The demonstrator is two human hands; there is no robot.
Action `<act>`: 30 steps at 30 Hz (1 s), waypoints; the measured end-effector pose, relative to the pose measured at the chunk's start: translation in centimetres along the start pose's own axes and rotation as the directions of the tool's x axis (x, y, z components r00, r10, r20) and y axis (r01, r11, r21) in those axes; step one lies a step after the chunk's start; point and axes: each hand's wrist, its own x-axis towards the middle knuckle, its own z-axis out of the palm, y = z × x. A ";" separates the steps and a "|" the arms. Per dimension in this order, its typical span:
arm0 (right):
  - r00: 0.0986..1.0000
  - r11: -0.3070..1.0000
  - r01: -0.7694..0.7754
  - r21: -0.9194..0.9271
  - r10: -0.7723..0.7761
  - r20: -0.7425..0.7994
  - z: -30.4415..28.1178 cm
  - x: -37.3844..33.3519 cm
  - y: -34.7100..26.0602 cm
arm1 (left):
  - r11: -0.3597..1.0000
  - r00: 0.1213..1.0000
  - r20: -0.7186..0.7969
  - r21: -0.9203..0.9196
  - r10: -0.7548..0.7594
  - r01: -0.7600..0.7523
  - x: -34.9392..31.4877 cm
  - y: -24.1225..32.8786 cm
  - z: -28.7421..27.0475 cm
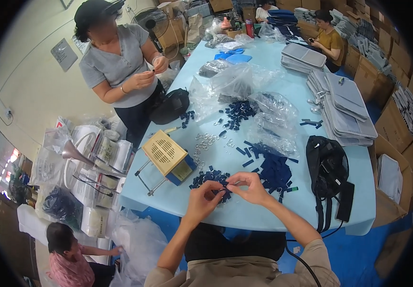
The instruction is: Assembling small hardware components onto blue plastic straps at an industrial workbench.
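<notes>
My left hand point(203, 200) and my right hand point(250, 188) meet over the near part of the table, fingertips pinched together on a small dark blue fabric tab point(225, 188). Most of the tab is hidden by the fingers, and I cannot tell whether a ring is in it. Right under the hands lies a pile of similar dark blue tabs point(209, 177). Beyond it, metal rings point(205, 139) lie scattered. To the right of my right hand spreads a heap of flat dark blue strips point(275, 170).
A tan and blue box-shaped device point(165, 152) with metal legs stands left of my hands. At right lie a black bag point(327, 165) and stacked grey padded panels point(342, 107). Plastic bags point(235, 81) cover the middle of the light blue table point(264, 215). A standing person point(120, 62) works at far left.
</notes>
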 end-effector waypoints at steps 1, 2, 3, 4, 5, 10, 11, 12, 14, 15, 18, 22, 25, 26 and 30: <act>0.997 0.994 0.058 -0.096 -0.062 -0.038 -0.5 0.2 0.1 | 0.985 0.995 0.101 0.171 0.004 -0.021 0.4 0.0 -0.9; 0.990 0.975 0.110 -0.193 -0.126 -0.070 -1.0 0.3 0.1 | 0.940 0.980 0.200 0.334 -0.007 -0.061 0.8 0.1 -1.5; 0.989 0.975 0.111 -0.193 -0.128 -0.078 -1.8 0.6 0.3 | 0.940 0.978 0.208 0.335 -0.005 -0.066 1.3 0.5 -1.9; 0.964 0.863 0.113 -0.492 -0.215 -0.157 -2.9 0.7 0.5 | 0.901 0.984 0.176 0.424 0.015 -0.089 1.9 0.9 -2.2; 0.926 0.668 0.067 -0.741 -0.318 -0.203 -3.9 0.8 0.5 | 0.854 0.988 0.146 0.509 0.039 -0.109 2.6 1.3 -2.3; 0.925 0.486 0.085 -0.870 -0.364 -0.113 -5.6 1.2 1.5 | 0.627 0.928 0.190 0.692 0.320 -0.358 7.5 -1.9 -1.8; 0.924 0.481 0.086 -0.872 -0.367 -0.112 -5.6 1.2 2.1 | 0.628 0.927 0.188 0.690 0.325 -0.360 8.2 -2.7 -1.6; 0.933 0.471 0.103 -0.876 -0.351 -0.079 -5.5 1.3 2.6 | 0.504 0.943 0.265 0.797 0.203 -0.333 9.0 -3.1 -1.3; 0.942 0.485 0.119 -0.866 -0.332 -0.057 -5.7 1.3 3.3 | 0.358 0.947 0.313 0.878 0.074 -0.318 10.0 -4.1 -0.7; 0.941 0.483 0.117 -0.868 -0.334 -0.059 -5.8 1.3 3.3 | 0.302 0.948 0.316 0.901 0.031 -0.311 10.4 -4.5 -0.2; 0.939 0.497 0.124 -0.859 -0.340 -0.061 -5.8 1.4 3.2 | 0.223 0.945 0.326 0.922 -0.005 -0.317 10.6 -5.7 0.7; 0.931 0.526 0.124 -0.841 -0.356 -0.085 -5.7 1.5 2.7 | 0.186 0.947 0.322 0.931 -0.020 -0.312 11.0 -6.0 1.3; 0.931 0.568 0.126 -0.813 -0.351 -0.101 -5.3 1.5 1.8 | 0.292 0.946 0.325 0.903 0.012 -0.314 12.2 -6.5 0.6; 0.935 0.613 0.118 -0.781 -0.333 -0.121 -5.0 1.5 1.5 | 0.290 0.947 0.322 0.905 0.013 -0.312 12.1 -6.7 0.4; 0.919 0.742 0.104 -0.662 -0.326 -0.222 -4.6 1.4 1.5 | 0.374 0.932 0.360 0.860 0.041 -0.348 12.1 -6.6 -0.4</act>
